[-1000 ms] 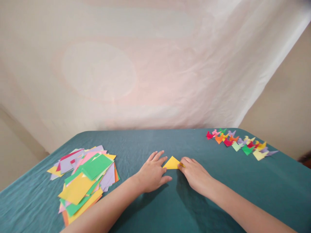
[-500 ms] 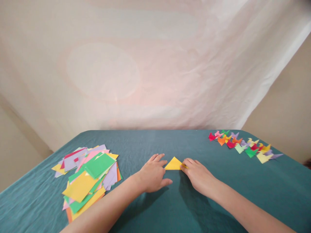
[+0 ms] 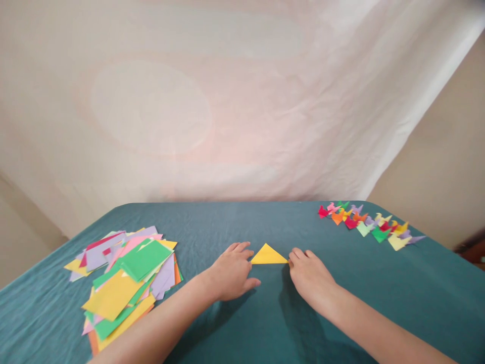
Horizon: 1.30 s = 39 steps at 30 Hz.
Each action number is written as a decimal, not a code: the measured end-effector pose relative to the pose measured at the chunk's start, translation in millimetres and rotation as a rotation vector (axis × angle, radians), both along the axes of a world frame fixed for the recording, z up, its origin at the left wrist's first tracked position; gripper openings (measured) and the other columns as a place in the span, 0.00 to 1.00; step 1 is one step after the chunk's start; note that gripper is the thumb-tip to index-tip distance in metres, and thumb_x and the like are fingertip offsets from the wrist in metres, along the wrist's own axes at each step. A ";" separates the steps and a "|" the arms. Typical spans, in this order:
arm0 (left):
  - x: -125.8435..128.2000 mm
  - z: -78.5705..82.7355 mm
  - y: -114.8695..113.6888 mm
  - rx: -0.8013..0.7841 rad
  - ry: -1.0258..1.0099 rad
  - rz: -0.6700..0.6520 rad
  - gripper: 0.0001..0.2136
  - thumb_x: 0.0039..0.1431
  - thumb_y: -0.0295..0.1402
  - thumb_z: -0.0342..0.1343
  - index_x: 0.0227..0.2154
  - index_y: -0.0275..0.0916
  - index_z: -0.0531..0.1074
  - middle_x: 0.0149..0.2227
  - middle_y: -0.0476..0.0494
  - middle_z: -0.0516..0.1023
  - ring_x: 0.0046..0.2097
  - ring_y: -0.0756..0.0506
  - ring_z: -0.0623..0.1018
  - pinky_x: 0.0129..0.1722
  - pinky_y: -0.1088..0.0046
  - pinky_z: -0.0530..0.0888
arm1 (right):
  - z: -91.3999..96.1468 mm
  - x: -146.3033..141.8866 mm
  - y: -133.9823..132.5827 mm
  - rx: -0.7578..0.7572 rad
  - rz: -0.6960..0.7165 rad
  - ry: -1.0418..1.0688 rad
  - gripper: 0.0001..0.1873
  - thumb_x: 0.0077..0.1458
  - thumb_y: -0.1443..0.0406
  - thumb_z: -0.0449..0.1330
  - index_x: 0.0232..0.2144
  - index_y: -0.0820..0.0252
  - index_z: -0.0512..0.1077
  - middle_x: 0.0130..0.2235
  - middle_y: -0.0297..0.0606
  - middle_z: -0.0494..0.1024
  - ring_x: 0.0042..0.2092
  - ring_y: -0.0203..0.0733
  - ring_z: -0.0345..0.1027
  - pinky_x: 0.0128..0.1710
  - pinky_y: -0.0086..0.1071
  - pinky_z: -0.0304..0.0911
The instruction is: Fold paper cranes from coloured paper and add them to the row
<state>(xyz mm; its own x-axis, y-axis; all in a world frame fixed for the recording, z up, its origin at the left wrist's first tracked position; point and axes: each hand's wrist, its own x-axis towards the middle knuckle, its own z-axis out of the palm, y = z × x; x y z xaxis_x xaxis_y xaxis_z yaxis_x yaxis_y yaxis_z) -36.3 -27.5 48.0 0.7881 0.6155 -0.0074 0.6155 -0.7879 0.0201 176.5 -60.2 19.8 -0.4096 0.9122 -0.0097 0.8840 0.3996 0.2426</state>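
A yellow paper folded into a triangle [image 3: 268,256] lies flat on the teal tablecloth [image 3: 242,313], in the middle. My left hand [image 3: 231,270] rests palm down just left of it, fingers stretched out, fingertips at the triangle's left corner. On the other side my right hand [image 3: 308,275] lies flat, fingers extended, its fingertips touching the right corner. Neither hand holds anything.
A loose pile of coloured paper squares [image 3: 125,275] is spread at the left of the table. Several small folded paper figures [image 3: 369,225] in mixed colours sit in a row at the far right. A pale cloth backdrop [image 3: 227,101] hangs behind the table.
Both hands have slid outward off the yellow triangle, so the whole triangle now shows. The camera view has shifted slightly.
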 end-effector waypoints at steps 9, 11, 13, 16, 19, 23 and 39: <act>-1.6 -1.4 2.7 -0.011 0.022 -0.025 0.18 0.56 0.43 0.51 0.38 0.32 0.75 0.48 0.35 0.72 0.55 0.37 0.65 0.53 0.63 0.62 | 1.3 4.8 10.5 0.030 -0.033 0.077 0.13 0.49 0.77 0.53 0.23 0.64 0.75 0.29 0.46 0.74 0.36 0.47 0.65 0.35 0.37 0.51; -0.9 -0.3 2.2 -0.010 0.022 -0.026 0.18 0.56 0.43 0.52 0.38 0.32 0.75 0.47 0.35 0.72 0.54 0.37 0.66 0.53 0.63 0.63 | -0.5 7.4 16.8 0.078 -0.063 0.118 0.13 0.49 0.77 0.52 0.22 0.64 0.75 0.29 0.46 0.74 0.36 0.47 0.65 0.37 0.38 0.51; 0.1 0.3 1.1 0.000 0.019 -0.020 0.17 0.55 0.42 0.53 0.38 0.32 0.75 0.47 0.35 0.73 0.54 0.37 0.67 0.52 0.63 0.64 | -4.9 8.9 23.1 0.134 -0.078 0.220 0.13 0.50 0.76 0.51 0.27 0.63 0.75 0.32 0.45 0.74 0.38 0.47 0.66 0.39 0.38 0.52; 1.4 -0.3 -0.5 0.018 0.008 -0.009 0.17 0.55 0.41 0.53 0.37 0.31 0.75 0.45 0.34 0.73 0.53 0.36 0.67 0.52 0.62 0.64 | -16.5 9.4 31.0 0.145 -0.057 0.468 0.14 0.55 0.71 0.50 0.40 0.60 0.72 0.38 0.41 0.74 0.41 0.44 0.66 0.40 0.35 0.55; 1.7 -1.7 -0.4 0.014 0.002 -0.009 0.17 0.55 0.41 0.53 0.38 0.31 0.75 0.45 0.34 0.74 0.50 0.37 0.69 0.51 0.63 0.66 | -30.5 9.1 36.1 0.122 -0.035 0.641 0.15 0.56 0.67 0.51 0.45 0.59 0.69 0.41 0.41 0.73 0.43 0.43 0.65 0.42 0.34 0.57; 1.0 -2.5 2.1 0.002 -0.004 -0.013 0.15 0.55 0.40 0.53 0.37 0.32 0.75 0.44 0.35 0.74 0.48 0.39 0.71 0.49 0.65 0.67 | -43.6 9.1 39.0 0.106 -0.006 0.799 0.15 0.55 0.66 0.52 0.46 0.59 0.68 0.42 0.41 0.73 0.44 0.43 0.64 0.43 0.36 0.59; -6.1 -9.1 13.7 -0.080 -0.110 -0.069 0.12 0.57 0.34 0.48 0.33 0.36 0.76 0.42 0.39 0.76 0.45 0.42 0.74 0.49 0.68 0.66 | -47.4 4.9 36.9 0.050 0.032 1.113 0.16 0.53 0.68 0.52 0.45 0.58 0.68 0.35 0.38 0.72 0.39 0.41 0.64 0.42 0.36 0.61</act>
